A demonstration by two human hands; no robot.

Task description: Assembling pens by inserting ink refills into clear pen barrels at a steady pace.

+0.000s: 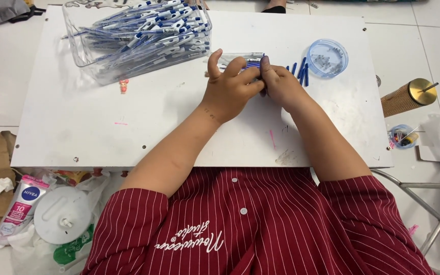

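My left hand [228, 87] and my right hand [280, 85] meet over the middle of a white board [128, 122]. Both pinch a small blue pen part [253, 64] between their fingertips. A clear pen barrel lies just behind the fingers. Several loose blue pen parts [301, 71] lie to the right of my right hand. A clear plastic box [143, 38] at the back left is heaped with blue-and-white pens.
A round blue lid [327, 57] with small clear parts sits at the back right of the board. A tiny red figure [123, 85] stands by the box. Off the board: a brown cone with a gold top [408, 95], bags and a white lid [62, 214] at left.
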